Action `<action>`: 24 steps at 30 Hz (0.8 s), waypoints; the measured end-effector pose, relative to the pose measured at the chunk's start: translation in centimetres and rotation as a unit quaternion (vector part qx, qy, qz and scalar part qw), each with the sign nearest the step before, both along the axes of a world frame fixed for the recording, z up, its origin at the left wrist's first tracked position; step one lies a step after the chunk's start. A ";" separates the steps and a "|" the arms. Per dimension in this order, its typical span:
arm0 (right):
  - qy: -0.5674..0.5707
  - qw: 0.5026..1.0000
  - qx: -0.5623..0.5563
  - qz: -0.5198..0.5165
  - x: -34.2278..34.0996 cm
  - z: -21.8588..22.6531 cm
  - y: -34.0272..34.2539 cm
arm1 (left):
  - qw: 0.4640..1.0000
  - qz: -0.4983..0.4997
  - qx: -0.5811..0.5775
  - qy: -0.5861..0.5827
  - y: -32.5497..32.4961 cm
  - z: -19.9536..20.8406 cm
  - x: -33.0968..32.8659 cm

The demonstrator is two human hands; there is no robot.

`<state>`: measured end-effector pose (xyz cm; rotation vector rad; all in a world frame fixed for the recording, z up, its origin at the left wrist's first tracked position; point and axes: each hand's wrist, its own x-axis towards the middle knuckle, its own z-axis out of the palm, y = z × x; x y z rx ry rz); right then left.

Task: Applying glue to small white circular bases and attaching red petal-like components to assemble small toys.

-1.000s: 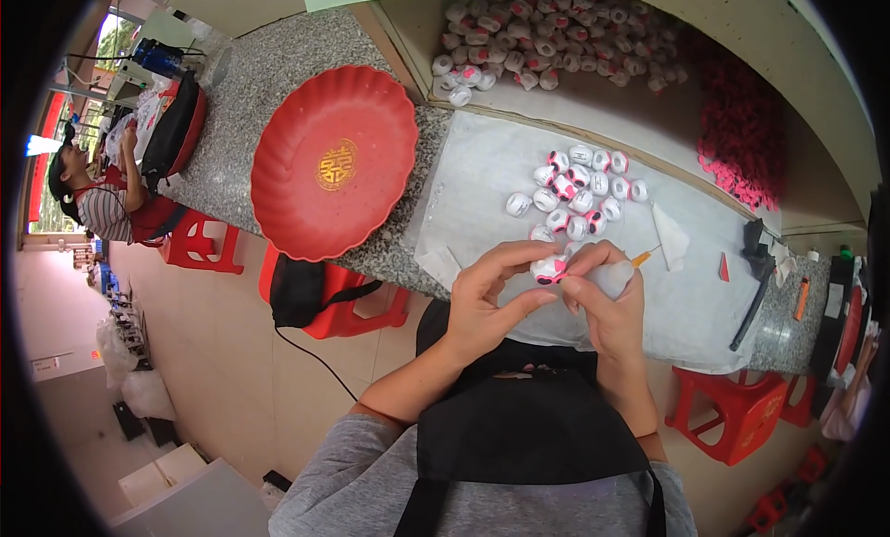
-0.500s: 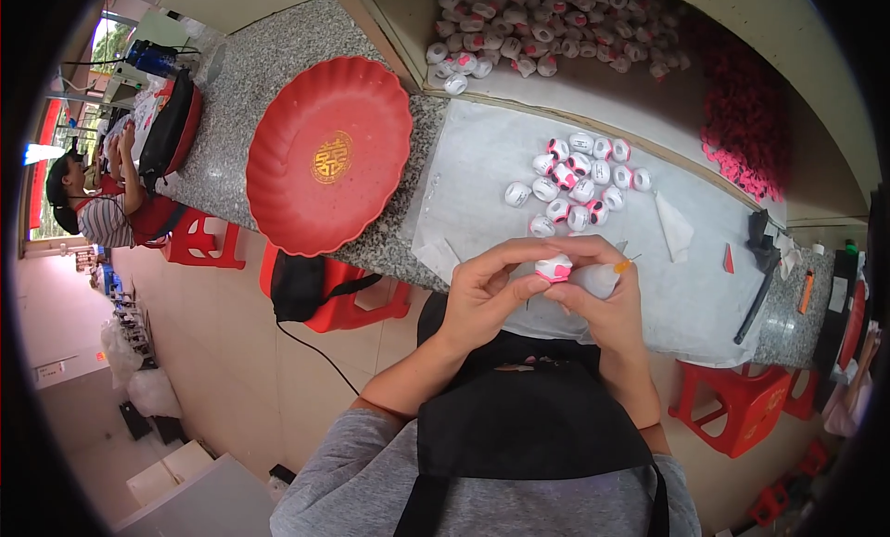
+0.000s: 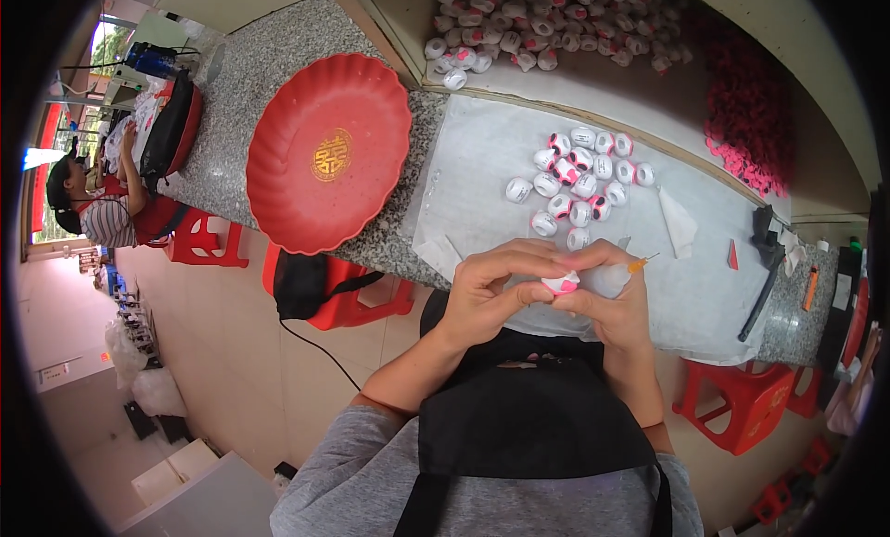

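Note:
Between the fingertips of my left hand (image 3: 491, 291) and my right hand (image 3: 607, 300) is a small white and pink rounded piece (image 3: 562, 284). Both hands pinch it from either side, hiding part of it. Tucked in my right hand is also a translucent bottle (image 3: 609, 279) with an orange tip and thin needle (image 3: 642, 263), which points up to the right. Just beyond my hands, a loose cluster of similar white and pink pieces (image 3: 579, 186) lies on a white sheet (image 3: 464, 157).
A big red scalloped tray (image 3: 287, 166) rests left on the granite counter (image 3: 278, 41). Behind a low ledge lie a heap of white pieces (image 3: 556, 22) and a pink pile (image 3: 749, 120). Right are a black tool (image 3: 760, 300) and red stool (image 3: 742, 402). Another person (image 3: 102, 203) sits far left.
My fingers have closed further round the piece, and it is turned so that less of it shows. The bottle's needle tip has shifted slightly right with my right hand.

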<state>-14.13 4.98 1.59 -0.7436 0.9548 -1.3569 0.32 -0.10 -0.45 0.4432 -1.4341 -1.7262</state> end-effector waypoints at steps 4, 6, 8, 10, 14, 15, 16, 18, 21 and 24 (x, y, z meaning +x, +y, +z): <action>-0.019 1.000 -0.004 -0.006 0.3 -0.3 0.1 | 1.000 -0.002 0.009 -0.014 0.2 0.1 0.2; -0.011 1.000 0.010 -0.012 0.1 -0.5 0.0 | 0.998 -0.005 0.063 -0.012 0.1 0.5 0.0; -0.002 1.000 0.007 -0.007 0.2 -0.5 -0.1 | 0.999 -0.008 0.037 -0.019 -0.1 0.5 0.1; 0.006 1.000 0.007 -0.002 0.2 -0.3 -0.2 | 0.999 -0.010 0.014 -0.028 0.3 0.7 0.3; 0.016 1.000 0.012 0.010 0.4 0.1 -0.2 | 0.988 -0.015 0.152 0.023 0.7 1.1 0.4; 0.024 1.000 0.009 0.006 0.5 0.2 -0.2 | 0.989 -0.016 0.142 0.025 0.7 1.0 0.4; 0.023 1.000 0.009 0.008 0.5 0.1 -0.2 | 0.990 -0.014 0.141 0.025 0.8 1.0 0.3; 0.018 1.000 0.001 -0.003 0.5 0.0 -0.2 | 0.986 -0.004 0.163 0.039 0.9 1.0 0.1; 0.006 1.000 0.012 -0.010 0.7 0.0 -0.2 | 0.985 0.050 0.166 0.017 1.3 1.2 -0.3; 0.003 1.000 0.007 -0.021 1.1 -0.4 -0.3 | 0.981 0.041 0.182 0.045 1.3 1.3 -0.3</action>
